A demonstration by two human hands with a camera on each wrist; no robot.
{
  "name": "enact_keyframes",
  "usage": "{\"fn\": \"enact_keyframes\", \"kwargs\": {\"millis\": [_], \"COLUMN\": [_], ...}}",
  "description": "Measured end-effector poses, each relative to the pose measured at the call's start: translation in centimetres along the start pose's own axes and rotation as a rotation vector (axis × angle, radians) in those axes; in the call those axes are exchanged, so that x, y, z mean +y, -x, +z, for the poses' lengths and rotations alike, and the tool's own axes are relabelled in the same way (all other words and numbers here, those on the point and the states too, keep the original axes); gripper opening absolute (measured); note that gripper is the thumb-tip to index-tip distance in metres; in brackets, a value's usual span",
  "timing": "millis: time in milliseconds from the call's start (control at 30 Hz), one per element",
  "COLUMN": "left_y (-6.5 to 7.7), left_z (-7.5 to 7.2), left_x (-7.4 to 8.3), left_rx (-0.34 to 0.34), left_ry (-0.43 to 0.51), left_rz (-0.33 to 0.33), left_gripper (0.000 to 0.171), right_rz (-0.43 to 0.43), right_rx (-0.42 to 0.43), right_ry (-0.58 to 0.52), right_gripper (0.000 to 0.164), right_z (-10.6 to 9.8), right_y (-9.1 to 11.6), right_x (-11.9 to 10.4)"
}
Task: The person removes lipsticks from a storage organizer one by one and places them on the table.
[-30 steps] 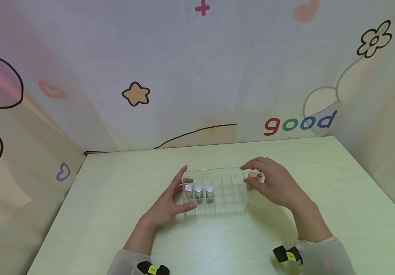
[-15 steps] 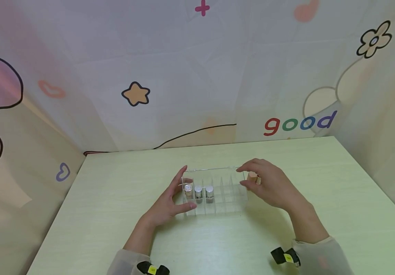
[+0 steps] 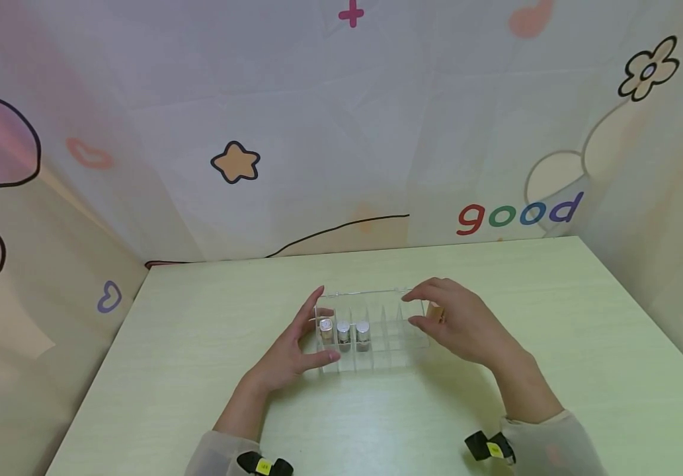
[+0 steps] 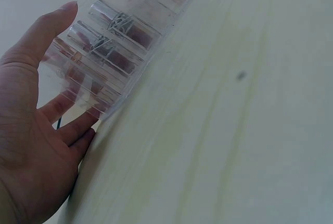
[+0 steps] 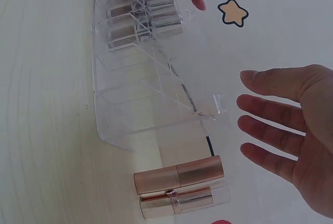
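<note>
My left hand (image 3: 284,357) grips the left end of a clear plastic lipstick organizer (image 3: 381,359), thumb in front and fingers behind. Three lipsticks stand in its leftmost compartments: a pinkish one (image 3: 326,332) at the end, then two silver-capped ones (image 3: 344,332) (image 3: 363,332). My right hand (image 3: 466,324) is at the organizer's right end. Its fingers are extended and hold nothing; the right wrist view shows a gap between fingertips and plastic. Just past that end are a rose-gold lipstick (image 5: 179,174) and a clear-capped rose-gold lipstick (image 5: 179,201), mostly hidden behind the right hand in the head view.
Everything stands on a pale wood-grain table (image 3: 198,317). Behind it hangs a white cloth (image 3: 317,119) printed with a star, a flower and the word "good". Similar cloth closes off both sides.
My right hand has drifted left and slightly down, across the organizer's right end, covering more of the lipsticks there. The left hand and organizer have stayed put.
</note>
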State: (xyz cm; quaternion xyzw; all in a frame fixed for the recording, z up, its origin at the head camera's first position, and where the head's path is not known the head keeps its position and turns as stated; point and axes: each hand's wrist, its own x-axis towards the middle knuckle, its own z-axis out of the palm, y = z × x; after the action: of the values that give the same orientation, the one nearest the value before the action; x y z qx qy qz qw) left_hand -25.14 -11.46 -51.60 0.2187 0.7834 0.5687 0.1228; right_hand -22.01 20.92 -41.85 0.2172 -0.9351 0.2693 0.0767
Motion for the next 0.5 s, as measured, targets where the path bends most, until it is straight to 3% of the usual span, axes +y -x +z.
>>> {"fn": "enact_keyframes", "kwargs": {"millis": [500], "left_y": [0.0], "left_z": [0.0], "left_x": [-0.2], "left_rx": [-0.006], "left_ry": [0.016], "left_rz": [0.01], "left_gripper": [0.11], "right_rz": [-0.061], "right_rx": [0.004], "right_ry": [0.044], "right_gripper": [0.027], "right_z": [1.5], "right_y": [-0.3], "right_x": [-0.6]}}
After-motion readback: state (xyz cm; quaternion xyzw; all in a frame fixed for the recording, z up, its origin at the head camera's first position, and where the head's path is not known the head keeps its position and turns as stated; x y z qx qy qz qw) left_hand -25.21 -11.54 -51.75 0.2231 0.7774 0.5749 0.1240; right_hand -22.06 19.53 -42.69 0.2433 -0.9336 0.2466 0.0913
